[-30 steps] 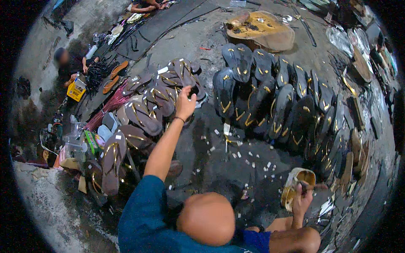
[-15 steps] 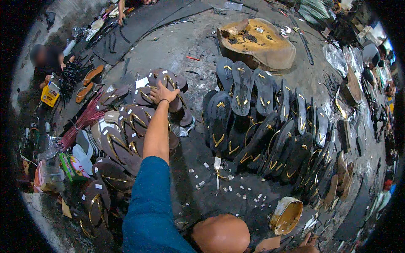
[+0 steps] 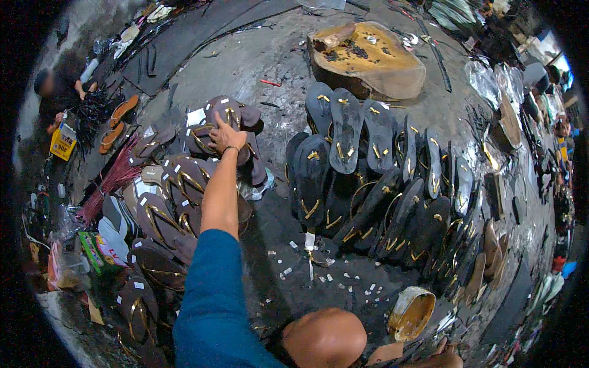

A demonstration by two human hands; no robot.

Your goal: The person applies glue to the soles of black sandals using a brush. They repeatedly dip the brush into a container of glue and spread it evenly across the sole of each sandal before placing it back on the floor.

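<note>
My left hand (image 3: 227,136) reaches far out over a stack of dark brown flip-flops (image 3: 224,108) with gold straps and small white stickers. Its index finger is stretched onto the top flip-flop, the other fingers bent beside it; nothing shows lifted in them. More brown flip-flops (image 3: 161,218) lie in overlapping rows along my forearm, some turned at an angle. A white card (image 3: 196,116) rests at the left of the stack. My right hand is out of view.
Black flip-flops (image 3: 346,132) stand in rows at the right, gold strap ends showing. Behind them sits a wide wooden block (image 3: 368,67). White scraps and a yellowed container (image 3: 412,313) lie near my knee (image 3: 325,337). Another person (image 3: 55,98) sits far left beside a yellow box (image 3: 62,142).
My left hand has drawn in its spread fingers, with the index finger now pointing forward on the flip-flop. The whole view has shifted slightly.
</note>
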